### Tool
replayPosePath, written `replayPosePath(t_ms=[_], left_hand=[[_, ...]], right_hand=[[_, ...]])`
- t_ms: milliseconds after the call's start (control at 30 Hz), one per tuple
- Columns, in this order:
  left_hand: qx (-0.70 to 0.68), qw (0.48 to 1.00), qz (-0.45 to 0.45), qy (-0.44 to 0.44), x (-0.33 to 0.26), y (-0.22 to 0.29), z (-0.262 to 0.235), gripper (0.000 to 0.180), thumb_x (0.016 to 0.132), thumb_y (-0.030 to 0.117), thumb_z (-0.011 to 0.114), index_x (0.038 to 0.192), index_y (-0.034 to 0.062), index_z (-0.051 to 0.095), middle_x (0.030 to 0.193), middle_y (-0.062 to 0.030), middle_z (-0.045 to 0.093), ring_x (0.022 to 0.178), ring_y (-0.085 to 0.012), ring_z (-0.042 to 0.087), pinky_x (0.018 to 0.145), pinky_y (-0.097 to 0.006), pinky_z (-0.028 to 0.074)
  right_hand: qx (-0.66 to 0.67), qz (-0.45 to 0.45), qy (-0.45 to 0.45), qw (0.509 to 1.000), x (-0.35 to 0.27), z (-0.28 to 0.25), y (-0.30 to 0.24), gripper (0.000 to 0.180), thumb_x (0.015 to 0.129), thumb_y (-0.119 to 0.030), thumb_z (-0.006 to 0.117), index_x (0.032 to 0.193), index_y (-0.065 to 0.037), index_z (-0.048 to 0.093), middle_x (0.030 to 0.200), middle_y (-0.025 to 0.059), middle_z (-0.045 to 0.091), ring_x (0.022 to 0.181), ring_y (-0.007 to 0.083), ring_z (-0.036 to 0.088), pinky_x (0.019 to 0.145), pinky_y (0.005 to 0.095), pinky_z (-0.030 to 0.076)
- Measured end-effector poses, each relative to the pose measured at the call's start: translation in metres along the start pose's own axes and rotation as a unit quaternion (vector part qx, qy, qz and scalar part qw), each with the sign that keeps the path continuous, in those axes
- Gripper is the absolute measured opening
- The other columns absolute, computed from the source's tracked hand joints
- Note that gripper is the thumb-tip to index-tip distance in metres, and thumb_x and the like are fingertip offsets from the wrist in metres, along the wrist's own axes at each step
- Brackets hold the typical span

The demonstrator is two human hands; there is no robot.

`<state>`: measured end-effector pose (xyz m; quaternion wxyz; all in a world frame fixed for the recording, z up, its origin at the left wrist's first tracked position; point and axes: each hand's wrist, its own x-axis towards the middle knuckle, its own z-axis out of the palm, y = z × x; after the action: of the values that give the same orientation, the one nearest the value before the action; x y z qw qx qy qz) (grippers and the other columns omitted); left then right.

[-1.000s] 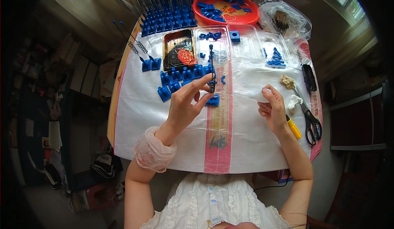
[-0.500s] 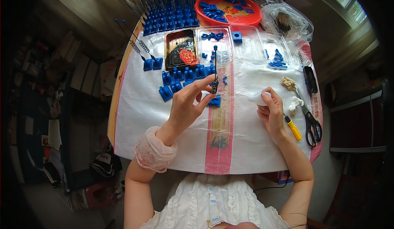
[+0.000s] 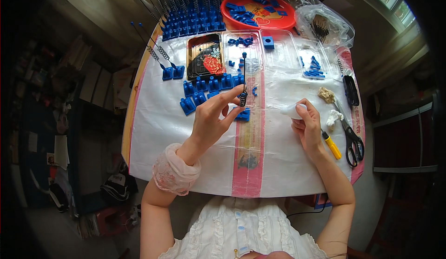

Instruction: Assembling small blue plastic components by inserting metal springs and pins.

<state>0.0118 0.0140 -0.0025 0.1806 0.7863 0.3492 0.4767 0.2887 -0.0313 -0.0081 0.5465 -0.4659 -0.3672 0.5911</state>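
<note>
Between the thumb and fingers of my left hand, a black coil spring stands upright, its straight wire rising to a blue tip. Just below it a blue base sits on the table, partly hidden by my fingers. My right hand is closed round a small white bottle whose narrow end points left toward the spring, some way apart from it. Beyond my left hand stand several blue bases with upright lugs. A small blue clip lies to the right of the spring.
Farther back are a black-and-gold tray, clear trays with blue parts, and a red basin. Spring-topped blue pieces crowd the far left. Scissors, a yellow-handled tool and crumpled tissue lie at right.
</note>
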Motion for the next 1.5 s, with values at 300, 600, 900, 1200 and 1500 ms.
replayPosePath(t_ms=[300,600,900,1200,1500], left_hand=[[0.0,1.0,0.003,0.001,-0.001,-0.001,0.0,0.068,0.08,0.006,0.085,0.141,0.0194,0.057,0.092,0.0001,0.074,0.058,-0.0047,0.05,0.047,-0.019,0.035],[-0.005,1.0,-0.001,0.0,0.001,0.001,0.0,0.069,0.08,0.006,0.085,0.141,0.0192,0.057,0.091,0.0005,0.074,0.057,-0.0045,0.049,0.047,-0.02,0.035],[-0.005,1.0,-0.001,0.003,0.0,0.002,-0.001,0.069,0.079,0.005,0.085,0.141,0.0184,0.057,0.091,0.0003,0.074,0.058,-0.0046,0.049,0.047,-0.02,0.035],[-0.007,1.0,-0.007,0.003,-0.001,0.001,-0.001,0.068,0.08,0.006,0.085,0.14,0.0193,0.057,0.092,0.0002,0.074,0.057,-0.0048,0.049,0.047,-0.02,0.035],[-0.003,1.0,-0.004,0.003,0.0,0.002,0.0,0.068,0.08,0.006,0.085,0.141,0.0187,0.057,0.091,0.0,0.074,0.057,-0.0047,0.049,0.047,-0.02,0.035]], right_hand=[[0.058,0.019,-0.017,0.998,0.001,-0.01,-0.005,0.016,0.097,-0.028,0.062,0.093,-0.014,0.053,0.068,-0.0073,0.044,0.053,0.0021,0.029,0.047,0.0213,0.023],[0.225,-0.082,0.044,0.97,0.013,-0.064,-0.042,0.02,0.098,-0.03,0.062,0.103,-0.011,0.059,0.075,0.0005,0.054,0.056,0.0084,0.04,0.051,0.0254,0.032],[0.021,-0.181,0.023,0.983,-0.038,-0.063,-0.07,0.023,0.099,-0.015,0.061,0.118,-0.006,0.051,0.097,0.0123,0.068,0.088,0.0145,0.066,0.083,0.0296,0.056],[-0.352,-0.161,-0.016,0.922,-0.101,-0.035,0.013,0.026,0.081,0.006,0.072,0.099,-0.004,0.056,0.097,0.0093,0.07,0.093,0.018,0.07,0.084,0.0316,0.055],[-0.468,-0.29,-0.072,0.832,-0.085,0.003,0.005,0.022,0.074,0.003,0.076,0.088,-0.002,0.061,0.088,0.0133,0.072,0.074,0.0276,0.072,0.065,0.0344,0.055]])
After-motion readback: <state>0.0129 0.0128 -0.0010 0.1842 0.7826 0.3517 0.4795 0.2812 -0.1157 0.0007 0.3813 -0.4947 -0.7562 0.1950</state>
